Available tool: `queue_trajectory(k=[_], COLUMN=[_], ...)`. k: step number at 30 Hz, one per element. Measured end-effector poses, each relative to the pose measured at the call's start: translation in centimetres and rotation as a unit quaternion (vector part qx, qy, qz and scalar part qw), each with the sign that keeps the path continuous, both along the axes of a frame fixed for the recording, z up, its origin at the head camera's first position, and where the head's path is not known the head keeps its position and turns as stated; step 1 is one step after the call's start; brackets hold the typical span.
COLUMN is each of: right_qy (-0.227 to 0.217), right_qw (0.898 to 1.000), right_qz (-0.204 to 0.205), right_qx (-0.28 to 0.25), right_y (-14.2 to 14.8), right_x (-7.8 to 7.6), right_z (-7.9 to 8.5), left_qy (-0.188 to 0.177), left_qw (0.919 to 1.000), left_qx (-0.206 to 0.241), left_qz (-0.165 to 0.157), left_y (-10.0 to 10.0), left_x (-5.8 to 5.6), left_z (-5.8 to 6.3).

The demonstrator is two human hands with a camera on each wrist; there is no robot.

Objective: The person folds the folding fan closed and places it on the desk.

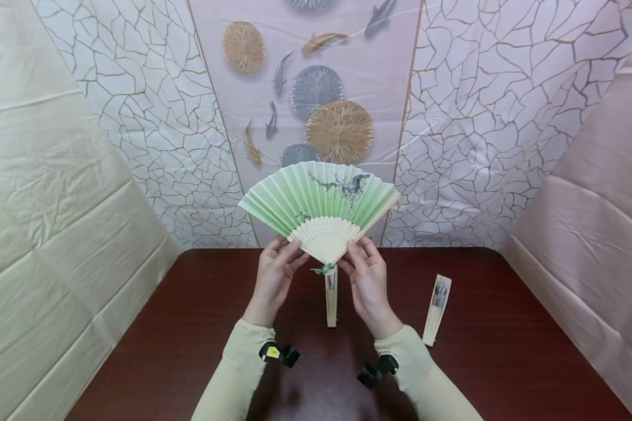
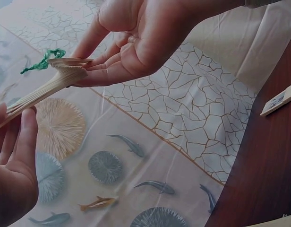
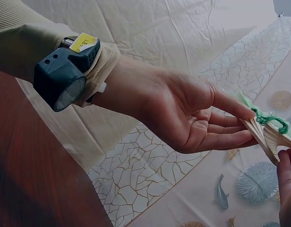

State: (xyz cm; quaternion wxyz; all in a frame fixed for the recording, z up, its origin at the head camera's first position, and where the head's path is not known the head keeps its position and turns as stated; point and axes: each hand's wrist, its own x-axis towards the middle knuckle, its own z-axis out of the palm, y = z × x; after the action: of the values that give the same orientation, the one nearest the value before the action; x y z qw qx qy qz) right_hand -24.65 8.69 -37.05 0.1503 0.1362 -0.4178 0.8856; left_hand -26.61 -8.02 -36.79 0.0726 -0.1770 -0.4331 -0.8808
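Observation:
A green folding fan (image 1: 321, 202), printed with a dark branch and bird, is spread wide and held up above the table. My left hand (image 1: 277, 278) pinches its left edge between thumb and fingers. On the other side, my right hand (image 1: 368, 280) pinches the right outer rib. The pale slats (image 1: 323, 237) meet at the pivot, where a green cord (image 2: 44, 63) hangs. From the left wrist, the slats appear nearly edge-on between both hands. A folded fan (image 1: 332, 301) lies on the table below the pivot, its top end hidden. Another folded fan (image 1: 437, 310) lies to the right.
The dark red-brown table (image 1: 189, 327) has rounded far corners. Behind it hangs a cloth backdrop (image 1: 453, 146) with crackle lines, fish and round leaf shapes. Plain cloth walls (image 1: 58, 234) stand at both sides. Black wrist cameras (image 3: 60, 78) sit on both cuffs.

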Motion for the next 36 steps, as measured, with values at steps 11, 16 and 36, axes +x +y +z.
queue_trajectory(k=[11, 16, 36], right_qy=[0.011, 0.006, 0.000], right_qw=[0.999, 0.999, 0.997], right_qz=[0.018, 0.028, 0.061], right_qx=[0.026, 0.028, 0.049], right_y=[-0.1, -0.2, -0.2], right_x=[0.3, 0.3, 0.8], right_z=[-0.2, -0.2, -0.7], left_qy=[0.004, 0.016, 0.021], left_qw=[0.9994, 0.9979, 0.9948], left_qx=[-0.028, -0.053, -0.054], left_qz=[-0.018, -0.034, -0.084], left_y=[-0.4, -0.7, -1.1], left_x=[0.0, 0.0, 0.1], left_z=[-0.2, -0.2, -0.3])
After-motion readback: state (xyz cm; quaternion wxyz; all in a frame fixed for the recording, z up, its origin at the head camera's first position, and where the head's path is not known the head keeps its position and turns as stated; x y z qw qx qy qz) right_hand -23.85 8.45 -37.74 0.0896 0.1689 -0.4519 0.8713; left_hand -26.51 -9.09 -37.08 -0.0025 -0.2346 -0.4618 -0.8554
